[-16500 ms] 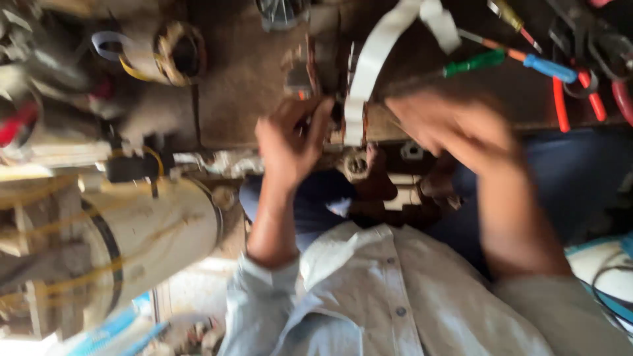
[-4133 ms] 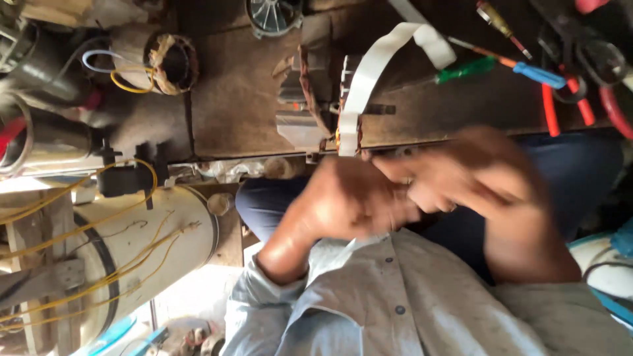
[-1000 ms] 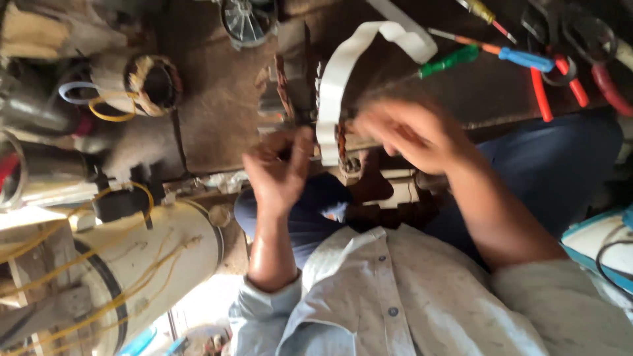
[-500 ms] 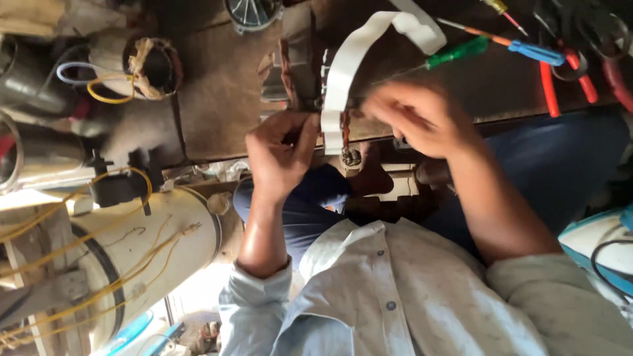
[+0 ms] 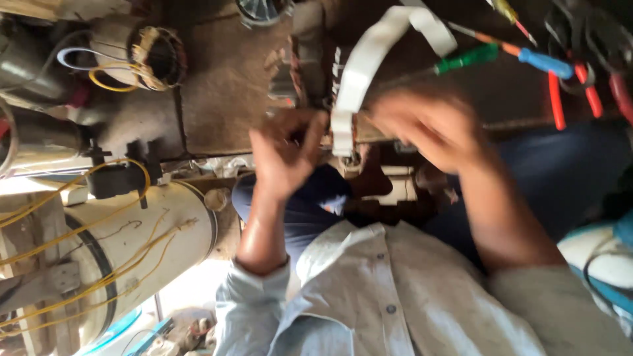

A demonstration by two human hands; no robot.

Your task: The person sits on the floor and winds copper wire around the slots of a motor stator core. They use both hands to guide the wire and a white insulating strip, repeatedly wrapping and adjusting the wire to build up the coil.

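Working at the edge of the wooden bench (image 5: 224, 99), we have both hands up at a white strap (image 5: 359, 72), a flat band that arcs from the bench top down toward us, its long axis running away from the body and its near end hanging just between the hands. Our left hand (image 5: 287, 155) sits just beside that lower end, fingers curled and the tips pinched on something small right at the strap (too small to make out). Our right hand (image 5: 432, 128) is blurred; its fingers look loosely bent, but we cannot tell whether they hold anything. The left is the nearer to the strap's end. Screwdrivers (image 5: 501, 56) and red-handled pliers (image 5: 573, 92) lie further right.
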